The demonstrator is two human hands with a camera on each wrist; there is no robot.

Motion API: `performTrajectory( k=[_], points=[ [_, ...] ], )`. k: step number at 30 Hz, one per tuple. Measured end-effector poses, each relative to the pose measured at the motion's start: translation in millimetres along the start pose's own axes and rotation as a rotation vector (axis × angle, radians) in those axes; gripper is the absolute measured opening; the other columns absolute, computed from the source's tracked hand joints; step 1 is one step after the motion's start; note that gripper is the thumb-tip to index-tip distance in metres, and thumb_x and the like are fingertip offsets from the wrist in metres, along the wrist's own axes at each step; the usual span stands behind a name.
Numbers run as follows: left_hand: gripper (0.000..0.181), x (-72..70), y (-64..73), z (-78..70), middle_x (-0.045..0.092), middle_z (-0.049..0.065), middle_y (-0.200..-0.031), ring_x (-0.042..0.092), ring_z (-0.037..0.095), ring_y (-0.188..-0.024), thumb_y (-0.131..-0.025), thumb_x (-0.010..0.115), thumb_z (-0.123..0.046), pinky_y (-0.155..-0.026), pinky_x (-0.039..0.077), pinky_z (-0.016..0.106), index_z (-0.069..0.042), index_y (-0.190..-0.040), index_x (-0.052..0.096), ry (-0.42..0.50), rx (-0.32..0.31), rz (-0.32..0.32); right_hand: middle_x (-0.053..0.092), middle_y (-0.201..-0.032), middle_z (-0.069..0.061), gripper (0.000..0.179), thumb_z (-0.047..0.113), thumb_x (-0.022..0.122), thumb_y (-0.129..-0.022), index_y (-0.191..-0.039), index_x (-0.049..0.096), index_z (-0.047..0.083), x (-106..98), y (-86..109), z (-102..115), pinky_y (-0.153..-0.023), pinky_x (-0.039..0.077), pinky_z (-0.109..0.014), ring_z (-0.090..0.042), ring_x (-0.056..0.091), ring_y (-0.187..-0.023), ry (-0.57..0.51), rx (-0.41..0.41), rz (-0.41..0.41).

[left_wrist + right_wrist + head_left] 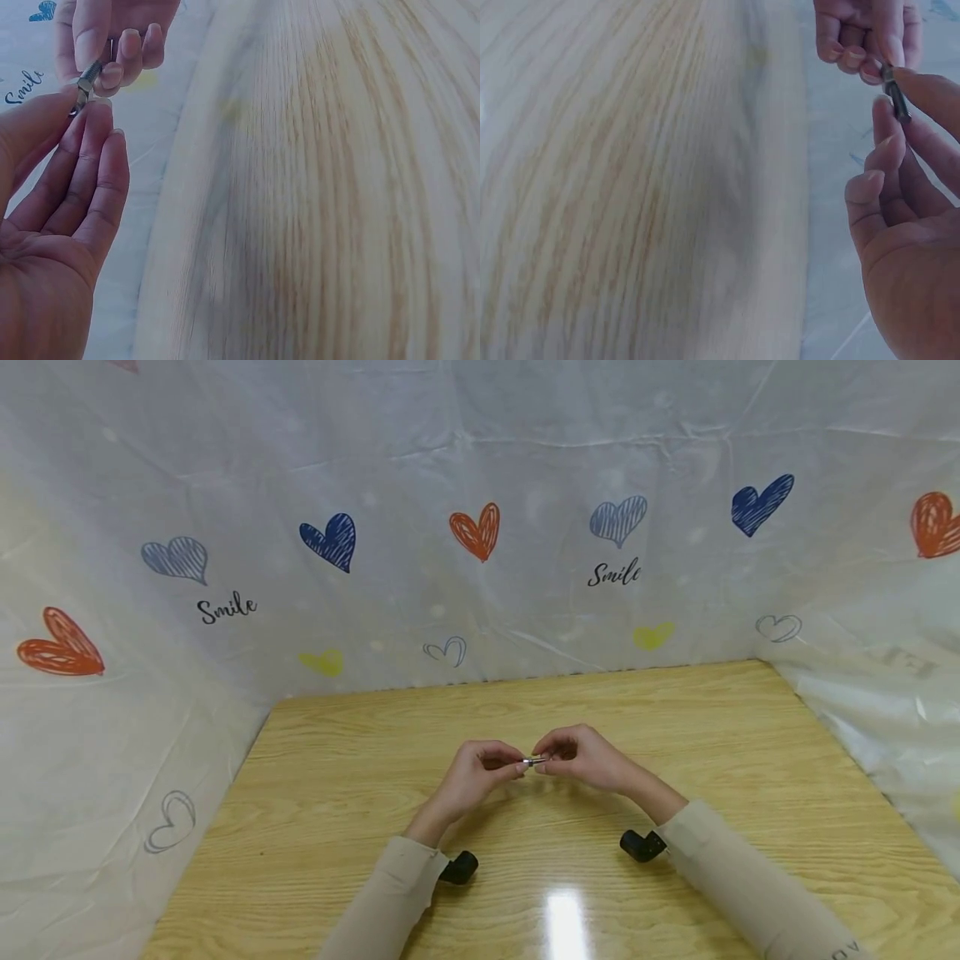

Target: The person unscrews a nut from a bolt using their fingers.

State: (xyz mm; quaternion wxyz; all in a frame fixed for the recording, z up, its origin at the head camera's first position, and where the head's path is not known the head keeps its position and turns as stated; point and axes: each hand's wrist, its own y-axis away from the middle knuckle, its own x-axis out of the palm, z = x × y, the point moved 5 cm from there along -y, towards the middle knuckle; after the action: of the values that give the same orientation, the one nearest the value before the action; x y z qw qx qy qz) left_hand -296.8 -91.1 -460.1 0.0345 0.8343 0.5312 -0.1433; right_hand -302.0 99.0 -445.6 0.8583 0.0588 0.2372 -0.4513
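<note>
In the head view my left hand (474, 774) and right hand (587, 758) meet above the middle of the table, with a small silvery metal bolt (534, 762) between their fingertips. The left wrist view shows the threaded shank of the bolt (90, 73) and a hexagonal part beside my left thumb and fingertips, which pinch that end. From the right wrist, the shank of the bolt (898, 101) lies between my right thumb and fingers, which pinch it. Fingers cover part of both ends.
A wood-grain table (337, 793) lies under both hands. Behind it and along its sides hangs a pale sheet (525, 602) printed with hearts and the word Smile. Black wrist-worn pieces stick out near the left cuff (405, 868) and the right cuff (686, 831).
</note>
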Motion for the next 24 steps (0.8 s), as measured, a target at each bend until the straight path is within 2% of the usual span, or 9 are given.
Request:
performTrajectory(
  k=[5, 9, 17, 24],
  points=[
    [0.016, 1.8, 0.6, -1.7, 0.075, 0.013, -0.103, 0.072, 0.041, -0.097, -0.096, 0.074, -0.014, -0.087, 0.060, 0.054, -0.002, -0.107, 0.077, 0.020, 0.011, 0.004, 0.073, -0.101, -0.007, 0.019, 0.018, 0.072, -0.099, -0.114, 0.074, 0.006, 2.3, 1.0, 0.1, -0.076, 0.058, -0.031, -0.036, 0.069, -0.092, -0.039, -0.008, -0.003],
    [0.016, 3.3, 1.2, -2.4, 0.075, 0.013, -0.104, 0.071, 0.041, -0.098, -0.097, 0.073, -0.015, -0.089, 0.059, 0.054, -0.003, -0.108, 0.076, 0.022, 0.008, 0.011, 0.074, -0.107, -0.014, 0.019, 0.020, 0.070, -0.100, -0.113, 0.075, 0.007, 3.1, 1.2, 0.2, -0.080, 0.058, -0.031, -0.042, 0.069, -0.099, -0.065, -0.013, 0.004],
    [0.017, 4.2, 1.8, -0.1, 0.075, 0.013, -0.105, 0.072, 0.040, -0.098, -0.097, 0.074, -0.014, -0.088, 0.060, 0.051, -0.002, -0.109, 0.076, 0.031, 0.011, 0.006, 0.074, -0.105, -0.015, 0.017, 0.017, 0.070, -0.100, -0.111, 0.075, 0.005, 5.4, -0.4, -1.6, -0.080, 0.058, -0.029, -0.042, 0.068, -0.098, -0.088, -0.006, 0.010],
    [0.016, 3.5, 3.9, -0.2, 0.075, 0.013, -0.104, 0.074, 0.030, -0.094, -0.096, 0.074, -0.012, -0.088, 0.061, 0.050, -0.002, -0.108, 0.076, 0.035, 0.004, -0.001, 0.073, -0.101, -0.014, 0.017, 0.014, 0.071, -0.099, -0.111, 0.074, 0.002, 7.1, -0.5, 0.2, -0.073, 0.056, -0.027, -0.037, 0.067, -0.090, -0.062, -0.023, 0.000]
  ],
)
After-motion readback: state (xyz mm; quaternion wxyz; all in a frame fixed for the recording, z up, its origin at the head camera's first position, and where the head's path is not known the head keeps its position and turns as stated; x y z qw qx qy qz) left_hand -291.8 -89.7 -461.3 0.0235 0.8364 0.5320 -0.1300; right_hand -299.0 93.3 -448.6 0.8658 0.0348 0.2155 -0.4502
